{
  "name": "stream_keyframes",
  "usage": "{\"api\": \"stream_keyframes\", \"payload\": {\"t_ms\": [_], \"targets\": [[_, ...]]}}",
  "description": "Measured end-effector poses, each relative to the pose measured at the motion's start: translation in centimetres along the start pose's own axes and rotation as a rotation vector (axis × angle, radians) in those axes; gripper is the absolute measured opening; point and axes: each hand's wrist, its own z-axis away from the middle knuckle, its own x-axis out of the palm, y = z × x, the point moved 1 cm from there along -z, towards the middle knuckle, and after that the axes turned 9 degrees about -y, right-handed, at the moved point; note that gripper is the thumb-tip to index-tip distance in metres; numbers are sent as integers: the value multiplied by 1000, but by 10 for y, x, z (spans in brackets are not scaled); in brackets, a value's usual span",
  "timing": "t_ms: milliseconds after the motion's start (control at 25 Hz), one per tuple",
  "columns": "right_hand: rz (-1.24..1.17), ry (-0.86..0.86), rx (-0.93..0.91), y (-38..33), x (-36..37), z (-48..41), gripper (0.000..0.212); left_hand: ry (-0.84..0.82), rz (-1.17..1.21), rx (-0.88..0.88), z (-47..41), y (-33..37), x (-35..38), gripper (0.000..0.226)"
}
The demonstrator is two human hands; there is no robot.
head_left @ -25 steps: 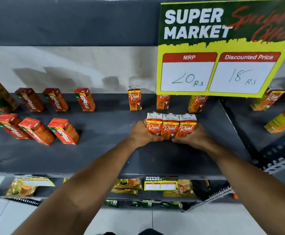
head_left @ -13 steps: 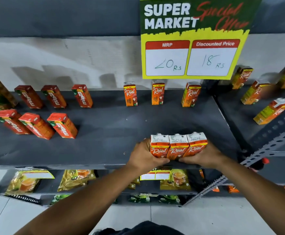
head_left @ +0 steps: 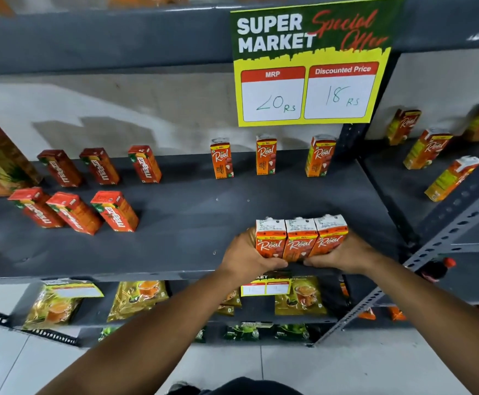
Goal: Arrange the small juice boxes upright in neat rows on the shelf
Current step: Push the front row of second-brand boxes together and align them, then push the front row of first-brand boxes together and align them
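Note:
Three orange Real juice boxes (head_left: 301, 240) stand pressed side by side, upright, near the front edge of the dark grey shelf (head_left: 189, 223). My left hand (head_left: 245, 258) clamps their left end and my right hand (head_left: 343, 256) clamps their right end. Three more Real boxes (head_left: 265, 156) stand spaced apart in a row at the back of the shelf, under the sign. Two rows of red Maaza boxes (head_left: 73, 210) stand on the shelf's left part.
A yellow and green price sign (head_left: 309, 67) hangs above the back row. A tall carton (head_left: 1, 155) leans at far left. More Real boxes (head_left: 429, 149) stand on the neighbouring shelf to the right. Tea packets (head_left: 138, 297) fill the lower shelf.
Both hands have drawn the three boxes back from the middle of the shelf toward its front edge, still squeezed together. The view has shifted, and the back row now shows fully below the sign.

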Motion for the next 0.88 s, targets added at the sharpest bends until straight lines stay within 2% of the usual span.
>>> {"api": "stream_keyframes", "payload": {"t_ms": [80,200,240,320,400,480,520,600,720,800,880], "targets": [[42,-13,3,1,-2,0,73,-27,-6,3,-1,0,-1,76],[60,-49,-5,4,-9,11,134,-148,72,44,2,-1,-8,135],[33,-11,2,6,-12,20,144,-167,87,68,7,-2,-13,144],[-68,140,31,18,-14,45,146,-138,46,114,25,-9,-27,149],[-214,338,-8,38,-6,78,133,-25,-4,126,56,-24,-44,145],[-248,498,-79,46,20,102,88,170,19,139,95,-53,-66,137],[-235,509,-70,43,36,107,69,291,36,140,115,-70,-79,133],[-171,360,-97,23,74,102,53,540,77,94,146,-102,-108,127],[104,91,-417,-42,126,71,15,837,113,42,170,-130,-169,124],[85,20,-533,-88,146,34,23,904,79,-13,169,-143,-227,120],[-34,-7,-550,-141,164,-7,32,883,62,-80,155,-157,-289,122]]}}
